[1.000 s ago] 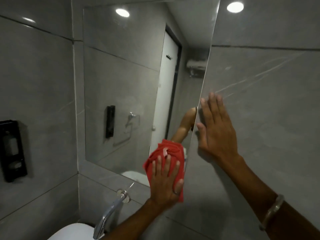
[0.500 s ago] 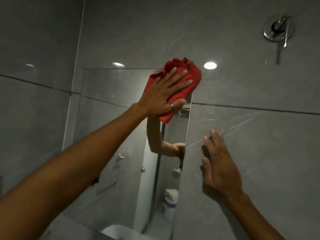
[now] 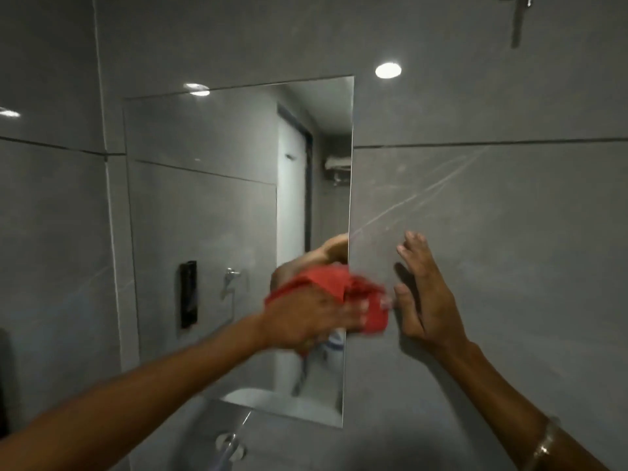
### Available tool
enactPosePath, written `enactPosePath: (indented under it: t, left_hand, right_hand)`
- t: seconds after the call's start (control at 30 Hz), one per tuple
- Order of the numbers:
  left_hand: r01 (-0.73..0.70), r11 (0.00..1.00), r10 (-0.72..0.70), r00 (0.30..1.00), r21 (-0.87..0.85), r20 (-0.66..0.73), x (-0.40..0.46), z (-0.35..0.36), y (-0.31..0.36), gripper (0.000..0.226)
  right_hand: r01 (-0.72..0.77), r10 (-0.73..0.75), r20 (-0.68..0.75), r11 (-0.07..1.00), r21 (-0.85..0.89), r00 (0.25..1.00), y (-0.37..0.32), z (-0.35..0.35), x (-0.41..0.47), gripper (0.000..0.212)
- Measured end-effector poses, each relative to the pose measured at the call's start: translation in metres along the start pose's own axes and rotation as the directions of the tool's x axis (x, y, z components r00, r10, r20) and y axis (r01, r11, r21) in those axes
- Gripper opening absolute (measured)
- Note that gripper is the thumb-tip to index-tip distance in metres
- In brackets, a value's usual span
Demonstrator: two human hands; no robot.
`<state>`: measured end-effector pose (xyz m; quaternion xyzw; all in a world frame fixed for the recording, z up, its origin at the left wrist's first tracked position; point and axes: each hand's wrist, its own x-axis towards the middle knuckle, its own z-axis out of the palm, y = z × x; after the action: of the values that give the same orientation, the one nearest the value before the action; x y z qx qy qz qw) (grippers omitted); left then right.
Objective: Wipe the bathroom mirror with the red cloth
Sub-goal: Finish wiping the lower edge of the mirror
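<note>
Left hand [image 3: 306, 317] presses red cloth [image 3: 339, 283] flat on mirror [image 3: 204, 215] right edge, fingers blurred (spread unclear); right hand [image 3: 424, 294] braces wall, fingers together; keep pressure even

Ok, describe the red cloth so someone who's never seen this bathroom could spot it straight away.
Start at the tall mirror on the grey tiled wall and follow its right edge down past the middle. There the left hand presses the red cloth across that edge, a little left of the right hand, flat on the tile. It is the only brightly coloured thing among grey and black surroundings.
</note>
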<state>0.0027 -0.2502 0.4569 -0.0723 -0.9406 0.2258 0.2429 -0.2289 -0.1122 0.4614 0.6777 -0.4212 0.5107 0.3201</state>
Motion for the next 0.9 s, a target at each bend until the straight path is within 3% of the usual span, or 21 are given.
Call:
enactPosePath:
  t: [0.13, 0.23, 0.27, 0.33, 0.4, 0.47, 0.5, 0.53, 0.57, 0.6, 0.63, 0.67, 0.7, 0.77, 0.87, 0.9]
  left_hand:
    - [0.093, 0.974, -0.036, 0.965, -0.208, 0.261, -0.078, 0.083, 0.061, 0.055]
    - [0.219, 0.911, -0.109, 0.946, -0.351, 0.306, -0.107, 0.12, 0.11, 0.049]
    - [0.341, 0.829, -0.217, 0.927, -0.443, 0.306, -0.11, 0.124, 0.13, 0.045]
    - [0.568, 0.56, -0.464, 0.818, -0.603, 0.34, -0.108, 0.133, 0.176, 0.044]
    - [0.632, 0.135, -0.673, 0.624, -0.763, 0.397, -0.099, 0.141, 0.216, 0.056]
    - [0.392, -0.429, -0.739, 0.367, -0.814, 0.565, -0.091, 0.14, 0.249, 0.053]
    - [0.228, -0.613, -0.694, 0.302, -0.756, 0.654, -0.083, 0.141, 0.263, 0.049]
    - [0.167, -0.695, -0.64, 0.299, -0.699, 0.708, -0.08, 0.145, 0.279, 0.049]
    - [0.155, -0.728, -0.617, 0.277, -0.668, 0.737, -0.074, 0.146, 0.293, 0.06]
    - [0.142, -0.757, -0.597, 0.249, -0.638, 0.763, -0.07, 0.148, 0.306, 0.072]
    - [0.028, -0.808, -0.565, 0.251, -0.589, 0.786, -0.067, 0.151, 0.315, 0.078]
    - [-0.078, -0.852, -0.515, 0.297, -0.517, 0.804, -0.065, 0.155, 0.329, 0.075]
    - [-0.166, -0.89, -0.457, 0.34, -0.426, 0.822, -0.064, 0.16, 0.337, 0.07]
    - [-0.12, -0.911, -0.412, 0.327, -0.395, 0.851, -0.064, 0.17, 0.353, 0.066]
    - [0.207, -0.847, -0.469, 0.141, -0.489, 0.872, -0.073, 0.196, 0.358, 0.064]
    - [0.326, -0.802, -0.486, 0.132, -0.501, 0.864, -0.075, 0.206, 0.36, 0.066]
  right_hand:
    - [-0.153, 0.15, 0.051, 0.986, 0.059, 0.987, -0.02, -0.011, -0.064, 0.057]
    - [-0.361, 0.351, 0.116, 0.928, 0.088, 0.929, -0.046, -0.016, -0.121, 0.056]
    - [-0.434, 0.42, 0.14, 0.896, 0.09, 0.897, -0.056, -0.016, -0.143, 0.054]
    - [-0.591, 0.561, 0.214, 0.798, 0.118, 0.8, -0.075, -0.013, -0.192, 0.044]
    - [-0.739, 0.7, 0.245, 0.657, 0.146, 0.671, -0.095, -0.008, -0.241, 0.027]
    - [-0.897, 0.838, 0.318, 0.41, 0.168, 0.443, -0.118, -0.001, -0.282, 0.034]
    - [-0.958, 0.885, 0.375, 0.223, 0.178, 0.276, -0.128, 0.002, -0.298, 0.036]
    - [-0.978, 0.891, 0.445, -0.006, 0.208, 0.089, -0.137, 0.004, -0.308, 0.035]
    - [-0.937, 0.829, 0.556, -0.24, 0.253, -0.062, -0.143, 0.008, -0.313, 0.035]
    - [-0.835, 0.711, 0.688, -0.462, 0.3, -0.146, -0.148, 0.009, -0.319, 0.044]
    - [-0.69, 0.606, 0.777, -0.636, 0.345, -0.17, -0.149, 0.01, -0.322, 0.056]
    - [-0.551, 0.538, 0.823, -0.748, 0.369, -0.18, -0.149, 0.007, -0.33, 0.063]
    - [-0.476, 0.504, 0.838, -0.8, 0.364, -0.207, -0.147, 0.006, -0.335, 0.062]
    - [-0.503, 0.464, 0.843, -0.815, 0.287, -0.271, -0.143, 0.002, -0.35, 0.051]
    - [-0.645, 0.46, 0.813, -0.751, 0.142, -0.356, -0.131, -0.004, -0.378, 0.022]
    - [-0.663, 0.461, 0.8, -0.74, 0.109, -0.384, -0.125, -0.007, -0.391, 0.016]
